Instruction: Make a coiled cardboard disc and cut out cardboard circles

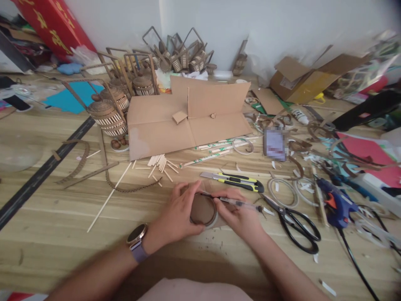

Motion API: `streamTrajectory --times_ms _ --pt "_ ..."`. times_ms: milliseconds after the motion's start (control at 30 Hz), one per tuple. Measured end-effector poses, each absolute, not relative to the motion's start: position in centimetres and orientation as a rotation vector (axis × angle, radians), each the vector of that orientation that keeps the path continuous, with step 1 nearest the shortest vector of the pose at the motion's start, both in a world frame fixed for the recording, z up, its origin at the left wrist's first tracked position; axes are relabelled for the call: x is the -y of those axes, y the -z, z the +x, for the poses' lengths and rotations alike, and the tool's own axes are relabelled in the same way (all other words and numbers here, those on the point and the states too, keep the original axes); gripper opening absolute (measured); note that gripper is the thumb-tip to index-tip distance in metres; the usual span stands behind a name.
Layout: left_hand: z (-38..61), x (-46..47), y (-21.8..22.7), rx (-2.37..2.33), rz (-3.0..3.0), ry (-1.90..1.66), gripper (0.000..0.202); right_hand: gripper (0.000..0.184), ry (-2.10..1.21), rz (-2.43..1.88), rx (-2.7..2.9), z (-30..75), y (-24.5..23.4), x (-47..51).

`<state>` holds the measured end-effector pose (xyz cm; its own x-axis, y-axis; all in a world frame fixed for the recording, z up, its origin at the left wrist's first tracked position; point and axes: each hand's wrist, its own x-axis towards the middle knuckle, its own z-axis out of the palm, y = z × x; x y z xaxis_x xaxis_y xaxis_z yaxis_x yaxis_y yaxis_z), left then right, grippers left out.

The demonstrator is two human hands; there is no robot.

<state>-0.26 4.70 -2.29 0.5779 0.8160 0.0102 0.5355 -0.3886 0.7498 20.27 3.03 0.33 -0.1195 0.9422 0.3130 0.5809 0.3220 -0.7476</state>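
My left hand (175,215) is closed around a dark brown ring (215,216), thumb at the near side and fingers at the far side. The ring lies flat on a small piece of brown cardboard (202,208), which shows through its middle. In my right hand (239,217) is a clear-barrelled pen (239,203), its tip against the ring's upper right edge. Just beyond my hands lies a yellow and black utility knife (238,181). Black-handled scissors (294,221) rest to the right of my right hand.
A folded cardboard sheet (159,125) stands ahead, with short sticks (159,162) before it. Lidded baskets (108,115) stand at the left. A blue glue gun (340,205), pale rings (283,192), a phone (275,144) and paper scraps lie right. An open box (300,83) stands behind.
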Motion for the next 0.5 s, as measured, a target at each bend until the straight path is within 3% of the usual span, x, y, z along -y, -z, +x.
streamTrajectory --times_ms 500 --pt "-0.3 -4.9 2.6 -1.024 2.089 -0.519 0.108 0.017 -0.797 -1.290 1.861 18.4 -1.4 -2.5"
